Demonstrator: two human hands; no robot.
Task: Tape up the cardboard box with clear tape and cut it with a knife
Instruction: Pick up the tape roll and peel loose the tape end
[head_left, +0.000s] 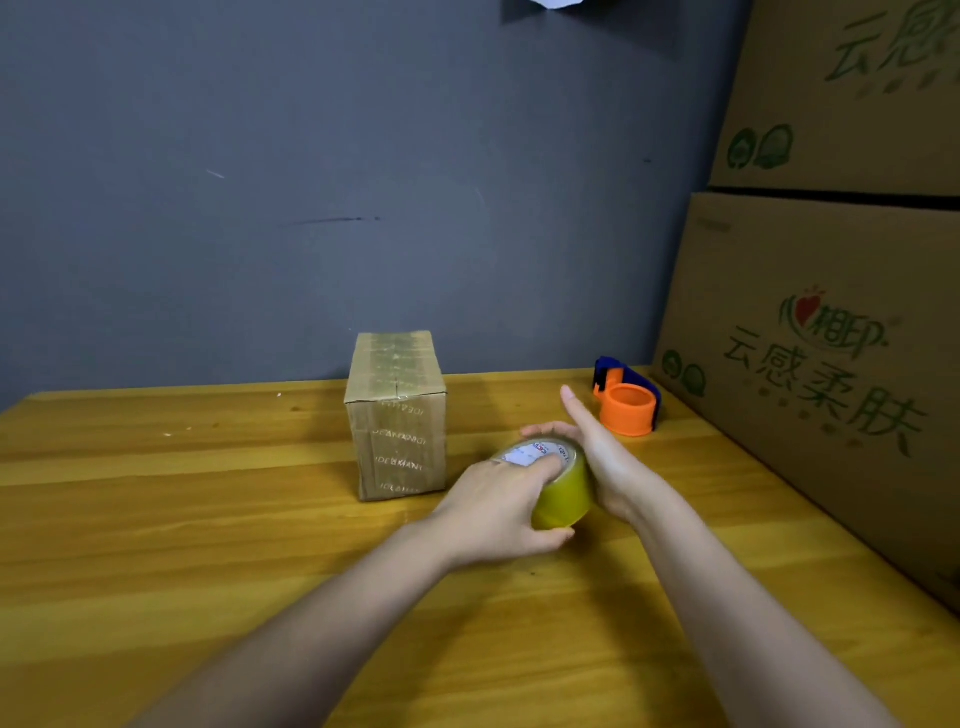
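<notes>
A small cardboard box (396, 415) stands upright on the wooden table (208, 519), its top covered with strips of tape. Just right of it is a roll of yellowish clear tape (563, 491). My left hand (501, 512) grips the roll, with fingers over its printed top face and the thumb under its near side. My right hand (597, 457) lies against the roll's right side; some fingers curl round the far edge and one finger points straight out. No knife is in view.
An orange and blue tape dispenser (626, 397) sits at the back right of the table. Large printed cartons (831, 364) are stacked along the right edge. A dark grey wall (311, 182) rises behind the table.
</notes>
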